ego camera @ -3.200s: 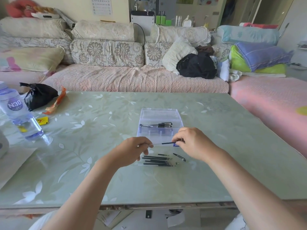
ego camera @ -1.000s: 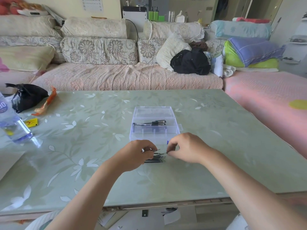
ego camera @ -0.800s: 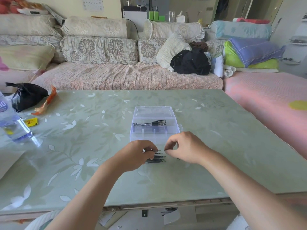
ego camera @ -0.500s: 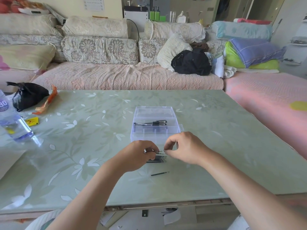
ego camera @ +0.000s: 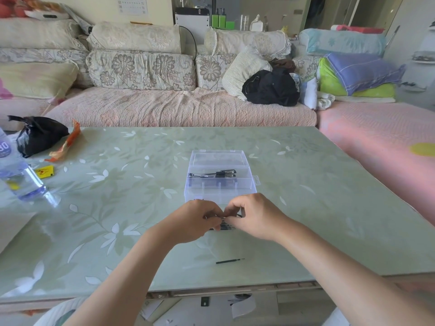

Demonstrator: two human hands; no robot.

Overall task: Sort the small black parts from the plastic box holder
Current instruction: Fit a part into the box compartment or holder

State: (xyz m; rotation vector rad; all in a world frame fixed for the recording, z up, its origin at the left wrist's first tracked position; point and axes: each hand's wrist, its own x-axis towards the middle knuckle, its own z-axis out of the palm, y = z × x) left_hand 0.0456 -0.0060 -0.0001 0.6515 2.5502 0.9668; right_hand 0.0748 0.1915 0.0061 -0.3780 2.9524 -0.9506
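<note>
Against 3.2 s ago, when the two hands held one thin piece stretched between them in the air, both hands had dropped onto the pile of black parts (ego camera: 226, 226). The pile lay on the table (ego camera: 141, 189) just in front of the plastic box (ego camera: 220, 184), around the middle of the table. The left hand (ego camera: 195, 220) and right hand (ego camera: 255, 217) met fingertip to fingertip over the pile, fingers curled and pinched on the thin parts at its top. Which piece each hand gripped could not be made out.

A loose part (ego camera: 229, 261) lay alone near the front edge of the table, well apart from the pile. It was absent 0.8 s ago and already there 0.5 s ago. The box sat where it had been, its lid folded open toward the back edge and a few dark pieces in its rear compartment.

The hands covered most of the pile, so only a few dark ends showed between and below the fingers. The front compartments of the box looked dim through the clear wall, and their contents could not be told. At the left edge of the table a water bottle (ego camera: 20, 177) was cut off by the frame, with a black bag (ego camera: 38, 135), an orange wrapper (ego camera: 66, 144) and a yellow packet (ego camera: 44, 172) near it.
</note>
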